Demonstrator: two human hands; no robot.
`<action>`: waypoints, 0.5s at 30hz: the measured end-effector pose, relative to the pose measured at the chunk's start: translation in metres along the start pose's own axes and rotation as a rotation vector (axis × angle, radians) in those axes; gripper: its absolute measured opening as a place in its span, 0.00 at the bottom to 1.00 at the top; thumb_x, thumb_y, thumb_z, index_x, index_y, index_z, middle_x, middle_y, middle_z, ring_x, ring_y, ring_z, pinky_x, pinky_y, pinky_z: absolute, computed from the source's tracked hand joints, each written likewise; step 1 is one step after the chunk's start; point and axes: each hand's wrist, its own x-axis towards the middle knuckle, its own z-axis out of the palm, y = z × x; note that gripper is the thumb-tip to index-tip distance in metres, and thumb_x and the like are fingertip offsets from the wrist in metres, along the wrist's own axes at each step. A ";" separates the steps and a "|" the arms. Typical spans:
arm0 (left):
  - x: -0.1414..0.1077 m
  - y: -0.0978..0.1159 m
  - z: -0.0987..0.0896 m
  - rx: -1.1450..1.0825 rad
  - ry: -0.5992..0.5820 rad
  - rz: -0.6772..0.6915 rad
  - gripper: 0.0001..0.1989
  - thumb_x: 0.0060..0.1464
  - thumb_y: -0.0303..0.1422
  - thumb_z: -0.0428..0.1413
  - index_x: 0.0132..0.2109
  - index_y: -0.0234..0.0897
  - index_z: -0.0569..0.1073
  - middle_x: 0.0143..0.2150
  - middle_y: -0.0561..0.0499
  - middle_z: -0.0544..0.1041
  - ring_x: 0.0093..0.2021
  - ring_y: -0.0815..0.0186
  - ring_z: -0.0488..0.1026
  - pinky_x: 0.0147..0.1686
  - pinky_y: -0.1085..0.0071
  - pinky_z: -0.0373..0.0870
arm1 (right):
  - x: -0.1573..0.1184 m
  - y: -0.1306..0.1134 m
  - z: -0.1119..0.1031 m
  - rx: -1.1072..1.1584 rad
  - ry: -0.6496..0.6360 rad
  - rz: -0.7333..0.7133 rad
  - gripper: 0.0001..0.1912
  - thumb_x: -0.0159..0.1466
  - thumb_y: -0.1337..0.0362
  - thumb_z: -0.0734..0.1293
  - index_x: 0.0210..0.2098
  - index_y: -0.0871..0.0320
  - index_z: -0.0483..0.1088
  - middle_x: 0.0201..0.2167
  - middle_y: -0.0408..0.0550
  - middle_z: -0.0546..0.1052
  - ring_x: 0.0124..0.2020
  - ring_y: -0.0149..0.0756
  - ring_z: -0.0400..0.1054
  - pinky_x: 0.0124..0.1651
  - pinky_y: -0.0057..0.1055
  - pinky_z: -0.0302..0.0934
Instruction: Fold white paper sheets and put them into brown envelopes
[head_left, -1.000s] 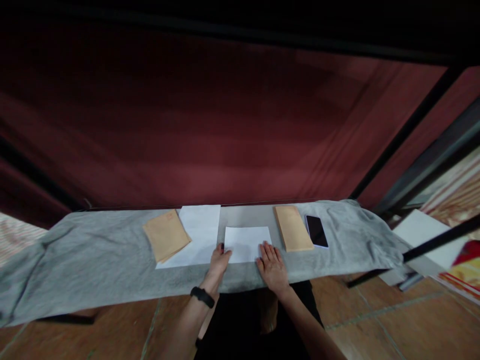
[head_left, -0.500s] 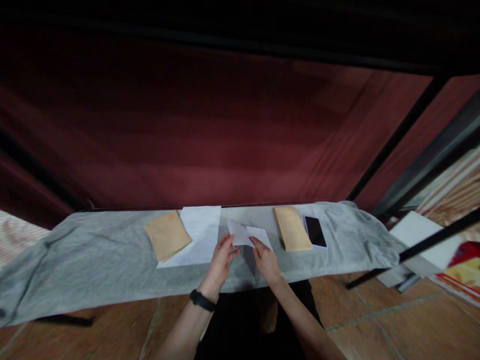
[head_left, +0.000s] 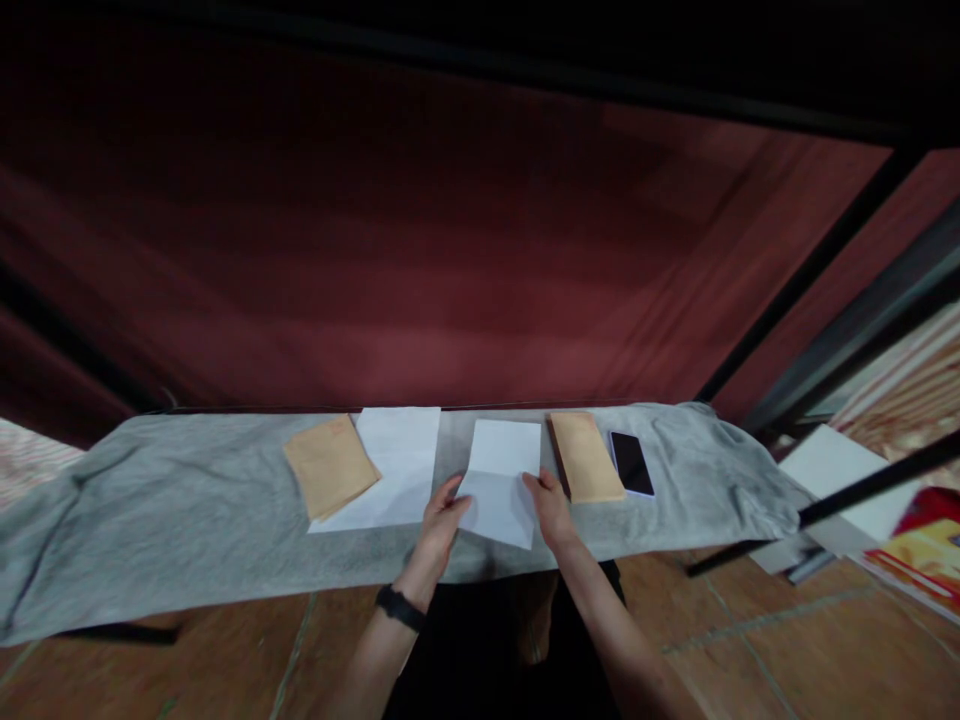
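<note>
A white sheet of paper [head_left: 501, 485] with a crease across its middle lies spread out in front of me, between both hands. My left hand [head_left: 444, 515] pinches its left edge, thumb on top. On the opposite edge, my right hand [head_left: 550, 503] grips the paper the same way, its fingers partly hidden underneath. Right of the sheet rests a thick stack of brown envelopes [head_left: 589, 458]. On the left, a few more brown envelopes [head_left: 332, 467] overlap larger white paper [head_left: 405, 465].
A phone [head_left: 632, 464] lies beside the right-hand stack. Grey cloth [head_left: 217, 520] covers the narrow bench or table. Behind it rises a dark red panel [head_left: 450, 300] with black bars. White boxes [head_left: 840, 480] stand at the right, past a black leg.
The sheet was partly folded and raised between my hands; now it is opened out flatter. My hands have moved apart to its two side edges.
</note>
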 end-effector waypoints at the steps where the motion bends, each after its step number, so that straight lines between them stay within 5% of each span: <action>1: 0.002 -0.004 -0.002 0.057 0.004 0.026 0.32 0.41 0.34 0.67 0.56 0.34 0.73 0.34 0.51 0.80 0.30 0.65 0.76 0.32 0.70 0.71 | 0.003 0.004 -0.001 0.000 0.018 0.005 0.16 0.47 0.55 0.73 0.33 0.56 0.75 0.27 0.41 0.79 0.27 0.35 0.70 0.31 0.29 0.62; 7: 0.028 -0.017 -0.008 0.402 0.040 0.227 0.30 0.48 0.28 0.59 0.60 0.35 0.70 0.36 0.50 0.79 0.33 0.63 0.77 0.33 0.68 0.73 | 0.012 0.019 -0.004 0.046 0.056 0.060 0.17 0.43 0.57 0.75 0.32 0.54 0.74 0.27 0.41 0.80 0.30 0.36 0.71 0.35 0.30 0.64; 15: 0.078 0.002 -0.015 0.659 -0.007 0.428 0.30 0.51 0.29 0.59 0.62 0.37 0.68 0.35 0.52 0.77 0.30 0.66 0.75 0.32 0.70 0.73 | -0.017 0.030 -0.022 0.145 0.002 0.256 0.17 0.47 0.55 0.77 0.32 0.56 0.72 0.29 0.46 0.79 0.30 0.40 0.74 0.36 0.38 0.70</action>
